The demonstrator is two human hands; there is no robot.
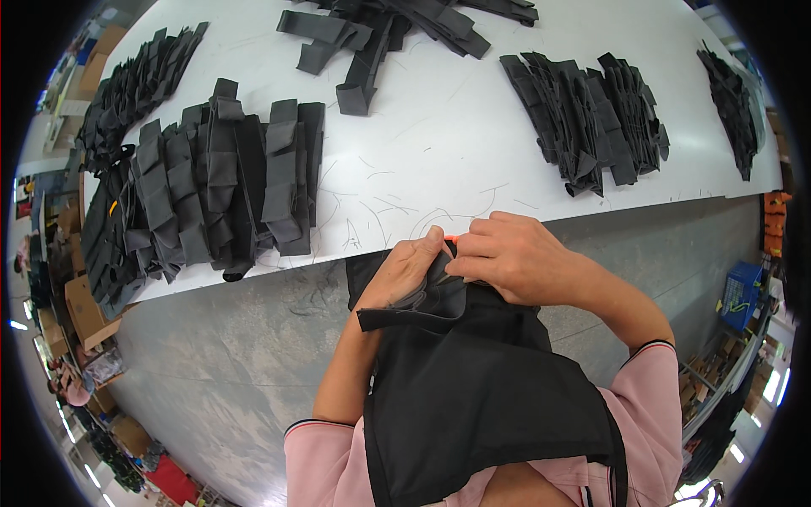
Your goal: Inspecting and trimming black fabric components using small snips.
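Against chest, below bench edge: large black fabric piece hangs down over pink sleeves, top end raised to both hands. Left hand curled shut on fabric's upper edge, thumb up, black strap sticking out left beneath it. Right hand closed, fingertips pinching same edge just beside left thumb; small orange bit showing between hands. Beyond, white bench carries black folded-strap piles: one at left, one at right, another at far top
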